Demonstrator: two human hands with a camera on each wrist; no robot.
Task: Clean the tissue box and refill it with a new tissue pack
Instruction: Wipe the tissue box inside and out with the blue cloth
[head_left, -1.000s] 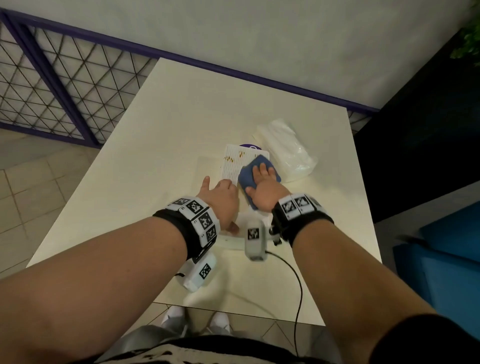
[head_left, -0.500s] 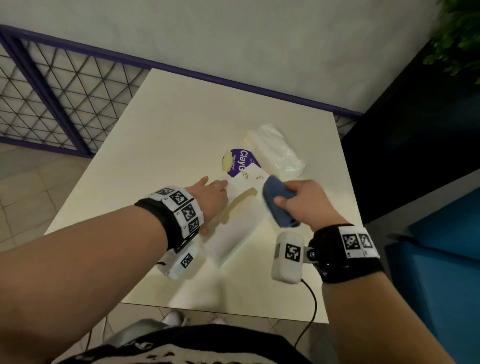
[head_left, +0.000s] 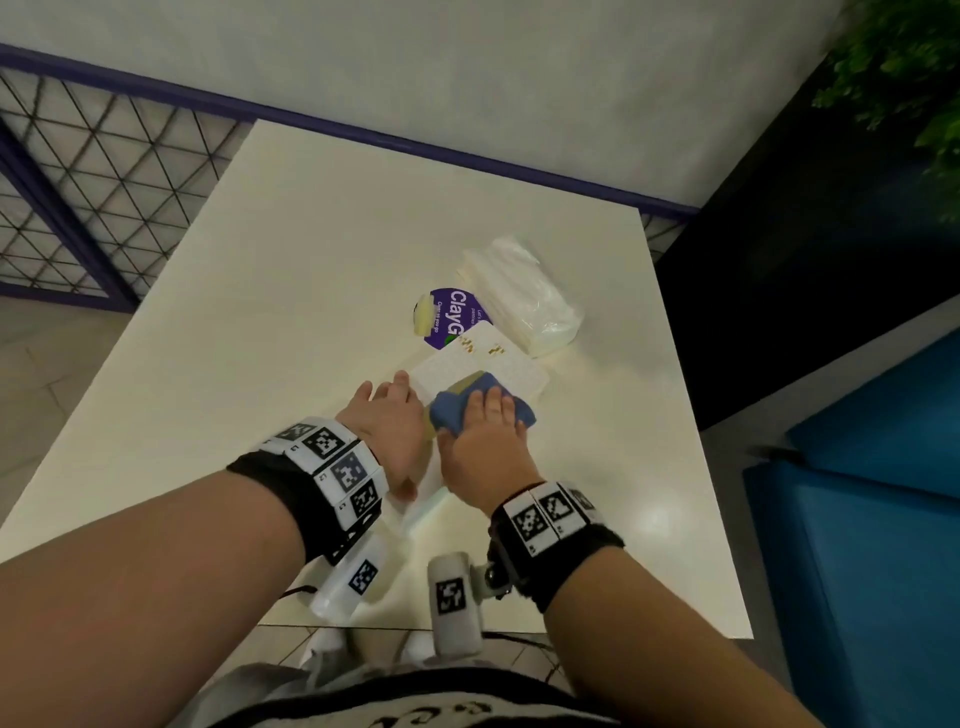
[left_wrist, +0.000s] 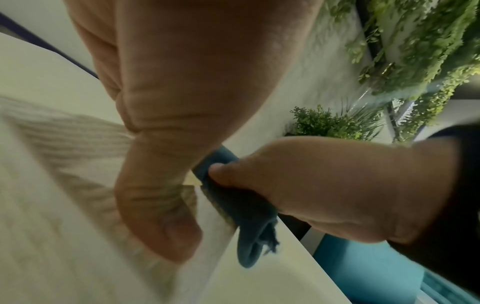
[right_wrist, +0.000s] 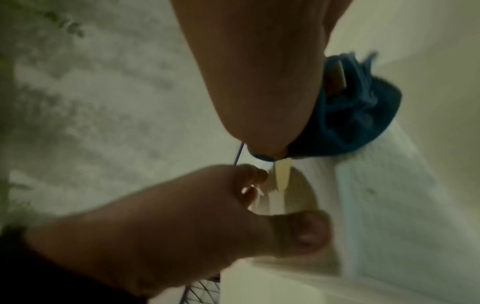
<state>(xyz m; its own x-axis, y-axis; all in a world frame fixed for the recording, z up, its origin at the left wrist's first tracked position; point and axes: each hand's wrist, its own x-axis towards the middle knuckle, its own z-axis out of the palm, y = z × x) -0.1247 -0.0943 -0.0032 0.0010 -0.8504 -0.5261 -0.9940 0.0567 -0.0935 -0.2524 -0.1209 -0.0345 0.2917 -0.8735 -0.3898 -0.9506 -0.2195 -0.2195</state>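
A white tissue box (head_left: 493, 364) lies on the cream table (head_left: 311, 249), slanting away to the right. My left hand (head_left: 389, 421) grips its near left side, thumb (left_wrist: 155, 216) and fingers curled against the box (right_wrist: 376, 205). A bunched blue cloth (head_left: 452, 410) lies on the box's top face under my right hand (head_left: 488, 431), whose fingers lie over it. That hand's thumb pinches the cloth (left_wrist: 233, 205) at its edge. Just beyond the box, a new tissue pack (head_left: 524, 301) in clear wrap lies on the table.
A purple round "ClayGo" lid or sticker (head_left: 447, 312) lies between the box and the pack. The table's right edge (head_left: 691, 415) is close to the box, with a blue seat (head_left: 857, 519) beyond it. A mesh railing (head_left: 104, 182) stands to the left.
Half a second ago my right hand held the cloth lifted to the right of the box. Now it has come back down and presses the cloth on the box top. My left hand stays on the box.
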